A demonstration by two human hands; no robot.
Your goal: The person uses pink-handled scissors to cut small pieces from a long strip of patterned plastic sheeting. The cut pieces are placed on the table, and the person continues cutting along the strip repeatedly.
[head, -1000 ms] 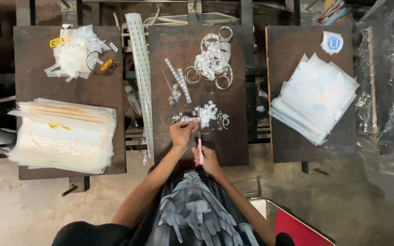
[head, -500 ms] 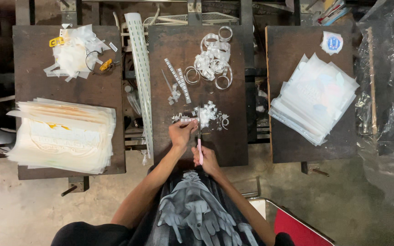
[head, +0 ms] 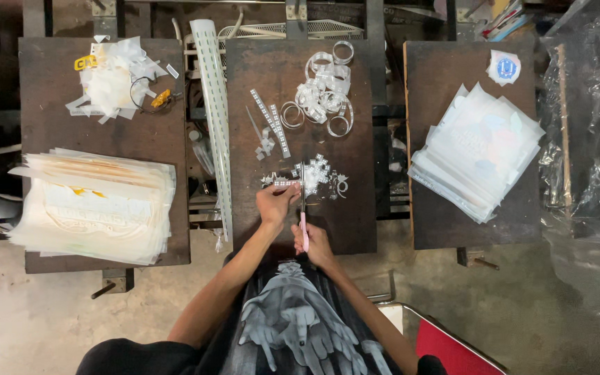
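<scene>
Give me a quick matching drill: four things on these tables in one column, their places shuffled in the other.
Things:
1. bag stack
2. tape rolls
3. scissors
4. sheet pile

Places:
A. right table
B. in the right hand
C. left table, near edge
D. middle table, far end

Pairs: 1-C, 2-D, 3-B, 4-A. The left hand holds a small strip beside the blades.

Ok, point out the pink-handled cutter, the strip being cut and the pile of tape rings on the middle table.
pink-handled cutter (head: 305, 232): head view, on the pink handle above the right hand.
strip (head: 282, 182): head view, its middle, just past the left fingers.
tape rings (head: 324, 94): head view, centre of the pile.
</scene>
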